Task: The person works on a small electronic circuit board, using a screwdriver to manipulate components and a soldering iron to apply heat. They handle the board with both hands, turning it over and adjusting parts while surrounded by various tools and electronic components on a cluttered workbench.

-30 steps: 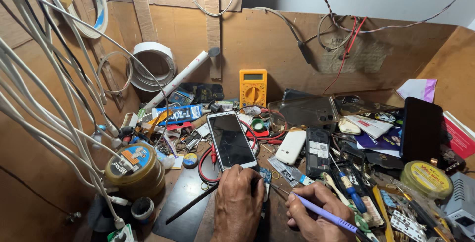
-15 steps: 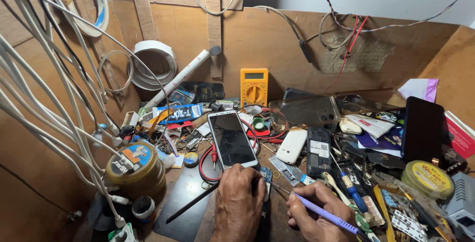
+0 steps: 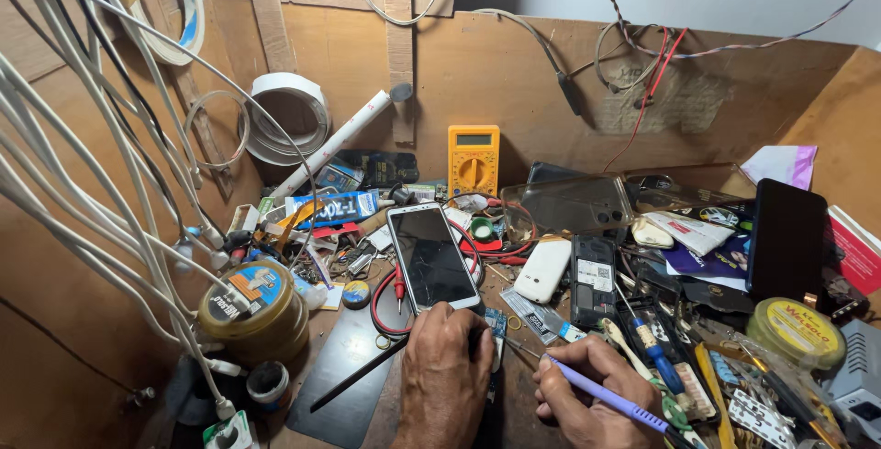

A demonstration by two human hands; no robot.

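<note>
The right hand [image 3: 587, 394] grips a purple tool [image 3: 606, 398], tip toward a small board [image 3: 496, 330]. The left hand [image 3: 445, 376] presses flat on that board — fingers closed, nothing held. Just beyond lies a phone [image 3: 431, 256], face up; farther back, a yellow multimeter [image 3: 473, 159] leans on the wall.

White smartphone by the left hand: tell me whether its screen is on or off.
Off: the white smartphone lies face up, its screen dark, showing only reflections.

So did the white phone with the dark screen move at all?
No. The white phone lies in the same spot below the yellow multimeter, with the left hand at its lower end, just as before.
</note>
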